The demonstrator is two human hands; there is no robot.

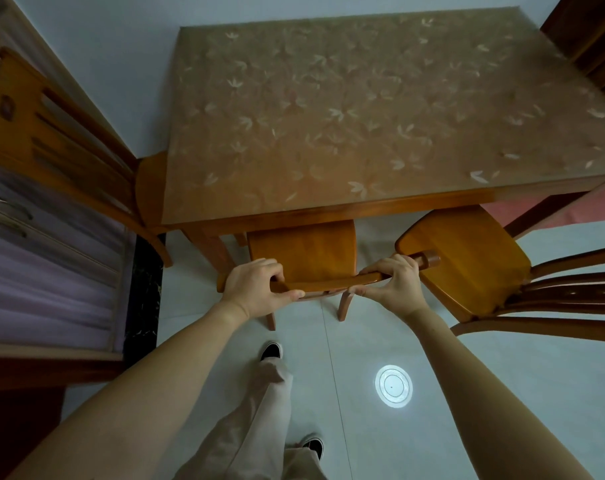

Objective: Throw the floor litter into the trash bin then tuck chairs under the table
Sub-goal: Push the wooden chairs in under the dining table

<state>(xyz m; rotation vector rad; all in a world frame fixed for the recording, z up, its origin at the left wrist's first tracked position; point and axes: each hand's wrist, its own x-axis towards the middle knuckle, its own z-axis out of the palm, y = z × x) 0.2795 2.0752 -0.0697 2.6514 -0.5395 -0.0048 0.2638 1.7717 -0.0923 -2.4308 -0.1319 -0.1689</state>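
Note:
A wooden chair [303, 251] stands in front of me with the front part of its seat under the near edge of the wooden table [363, 116], whose top carries a leaf-patterned cover. My left hand [256, 289] grips the left end of the chair's top rail. My right hand [391, 280] grips the right end of the same rail. A second wooden chair [467, 258] stands to the right, angled, with its seat mostly out from the table. A third chair [52, 133] sits at the table's left end. No litter or trash bin is in view.
A cabinet with drawers [45, 254] lines the left side, close to the left chair. The pale tiled floor [363, 341] reflects a round ceiling light [393, 386]. My legs and dark shoes [271, 351] are just behind the held chair. A dark wooden door frame [585, 36] is at the far right.

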